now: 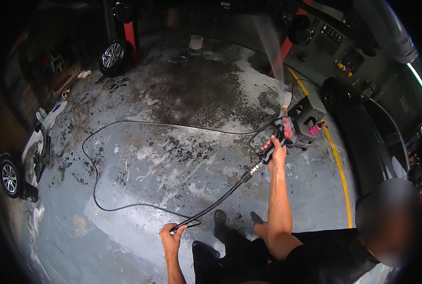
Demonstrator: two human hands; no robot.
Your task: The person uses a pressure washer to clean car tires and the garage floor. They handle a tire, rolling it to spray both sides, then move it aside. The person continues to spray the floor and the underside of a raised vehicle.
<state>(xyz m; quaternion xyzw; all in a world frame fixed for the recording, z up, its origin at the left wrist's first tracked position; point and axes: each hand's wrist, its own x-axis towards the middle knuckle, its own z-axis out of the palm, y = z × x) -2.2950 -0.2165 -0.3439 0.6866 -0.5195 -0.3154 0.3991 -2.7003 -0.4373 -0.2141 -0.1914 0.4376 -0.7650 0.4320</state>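
Note:
My right hand wraps round the black grip of a pressure washer spray gun. A red and black part with a brass-coloured tip is at the gun's far end. A white jet of spray rises away from it toward the back of the room. My left hand is closed on the black hose, well below the gun. That hose runs up to the metal fitting behind the grip. More thin hose loops over the wet, dirt-stained floor at the left.
Beyond the gun stands a dark grey boxy unit with a pink bottle. A dark car is at the right, past a yellow floor line. A person's blurred head is lower right. Loose wheels and a bucket lie farther off.

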